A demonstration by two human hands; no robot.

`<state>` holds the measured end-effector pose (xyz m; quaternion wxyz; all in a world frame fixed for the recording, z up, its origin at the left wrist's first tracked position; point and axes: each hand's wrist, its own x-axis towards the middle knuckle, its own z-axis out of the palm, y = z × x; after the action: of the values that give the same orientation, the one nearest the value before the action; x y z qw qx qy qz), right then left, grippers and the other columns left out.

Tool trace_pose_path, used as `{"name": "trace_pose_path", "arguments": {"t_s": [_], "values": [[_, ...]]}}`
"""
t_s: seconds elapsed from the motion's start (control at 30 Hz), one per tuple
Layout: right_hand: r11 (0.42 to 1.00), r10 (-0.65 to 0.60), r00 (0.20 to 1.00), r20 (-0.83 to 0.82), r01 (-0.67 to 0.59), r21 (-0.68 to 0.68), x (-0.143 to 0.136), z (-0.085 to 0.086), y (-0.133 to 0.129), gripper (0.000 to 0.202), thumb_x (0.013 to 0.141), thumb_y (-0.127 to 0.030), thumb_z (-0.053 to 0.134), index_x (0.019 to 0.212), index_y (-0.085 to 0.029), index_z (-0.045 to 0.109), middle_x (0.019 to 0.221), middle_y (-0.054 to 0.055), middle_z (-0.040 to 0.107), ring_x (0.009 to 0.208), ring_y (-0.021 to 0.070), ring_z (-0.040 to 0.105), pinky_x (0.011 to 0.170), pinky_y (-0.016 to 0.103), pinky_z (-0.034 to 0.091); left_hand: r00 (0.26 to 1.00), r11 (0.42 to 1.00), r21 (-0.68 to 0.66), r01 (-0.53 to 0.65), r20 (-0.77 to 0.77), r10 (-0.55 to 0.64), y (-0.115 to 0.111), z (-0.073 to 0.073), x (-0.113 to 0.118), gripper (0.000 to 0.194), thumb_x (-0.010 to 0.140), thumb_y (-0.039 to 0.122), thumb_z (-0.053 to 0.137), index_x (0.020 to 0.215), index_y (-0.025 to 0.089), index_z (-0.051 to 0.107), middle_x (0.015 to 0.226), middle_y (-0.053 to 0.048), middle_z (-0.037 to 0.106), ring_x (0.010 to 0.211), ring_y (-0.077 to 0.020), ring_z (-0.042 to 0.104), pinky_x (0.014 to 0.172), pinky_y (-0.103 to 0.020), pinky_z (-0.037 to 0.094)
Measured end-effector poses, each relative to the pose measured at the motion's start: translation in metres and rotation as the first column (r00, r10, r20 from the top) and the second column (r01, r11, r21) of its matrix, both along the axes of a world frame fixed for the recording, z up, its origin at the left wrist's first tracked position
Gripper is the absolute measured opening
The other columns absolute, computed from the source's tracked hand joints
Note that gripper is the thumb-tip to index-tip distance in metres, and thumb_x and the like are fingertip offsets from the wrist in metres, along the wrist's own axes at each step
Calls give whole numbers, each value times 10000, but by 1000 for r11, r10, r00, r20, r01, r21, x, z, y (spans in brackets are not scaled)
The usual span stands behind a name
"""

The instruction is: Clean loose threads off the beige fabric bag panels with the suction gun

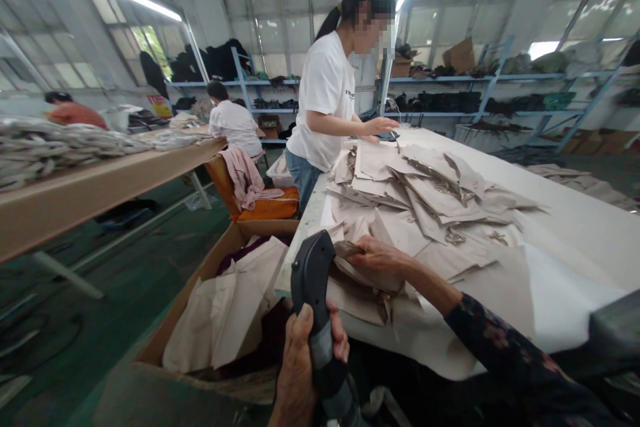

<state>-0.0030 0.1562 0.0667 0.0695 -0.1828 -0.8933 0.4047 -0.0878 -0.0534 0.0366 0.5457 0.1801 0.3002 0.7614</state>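
My left hand (299,357) is wrapped around the grey-banded grip of a black handheld tool (311,273) with a curved head, whose exact kind I cannot make out. The head points up and sits at the table's near corner. My right hand (377,259) is closed on the edge of a beige fabric piece (345,251), right beside the tool's head. Whether the tool touches the cloth cannot be told. Below that hand, more cut edges hang near the table edge. A large heap of beige fabric pieces (400,180) spreads over the white table (565,227).
At the left stands a cardboard box (200,280) with beige and dark cloth inside. Behind it is an orange chair (267,207) with a pink garment. A co-worker (327,93) in white stands across the corner. Another table (100,180) bears stacked fabric.
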Motion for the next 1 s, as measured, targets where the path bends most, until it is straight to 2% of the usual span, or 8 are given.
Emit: {"name": "trace_pose_path", "arguments": {"t_s": [0.17,0.4,0.53,0.77,0.9,1.0], "values": [[1000,9,998,-63,-9,-7,-2,2,1,256,769,-252,464,564,-191,324,514,-69,280,464,56,254,440,216,187,999,999,17,35,2,-35,-2,-2,7,371,768,509,654,818,142,651,540,-6,601,394,-115,517,406,-232,406],[998,21,993,-118,-29,-62,27,-4,-1,317,844,-334,453,579,-184,362,542,-60,257,474,60,238,430,208,178,999,1000,8,2,49,-2,-7,1,-1,369,767,495,649,814,129,654,541,-3,579,405,-103,497,419,-230,413],[995,64,988,-138,-74,-69,33,-9,-1,322,846,-337,464,583,-179,367,572,-54,268,499,61,258,450,202,208,992,997,-6,72,102,-71,-1,1,9,382,760,509,646,807,129,641,527,6,561,389,-90,467,402,-214,385],[999,25,987,-160,-32,-40,27,-4,0,287,839,-293,442,594,-189,334,554,-65,234,498,62,231,461,211,184,983,986,27,166,80,-168,9,5,18,390,785,524,617,819,135,628,527,5,566,383,-95,466,397,-219,373],[998,50,986,-160,-45,40,25,-1,-4,265,825,-264,444,589,-178,360,573,-61,262,517,61,244,473,209,196,993,994,9,111,32,-111,14,11,17,387,776,516,624,810,131,626,527,8,553,395,-91,463,410,-220,384],[999,19,985,-173,-13,32,19,2,-1,270,812,-275,451,577,-178,361,562,-60,271,505,57,242,464,211,187,999,999,-12,46,-6,-46,15,15,18,378,786,513,604,804,136,622,523,13,538,397,-83,447,412,-212,377]]}}
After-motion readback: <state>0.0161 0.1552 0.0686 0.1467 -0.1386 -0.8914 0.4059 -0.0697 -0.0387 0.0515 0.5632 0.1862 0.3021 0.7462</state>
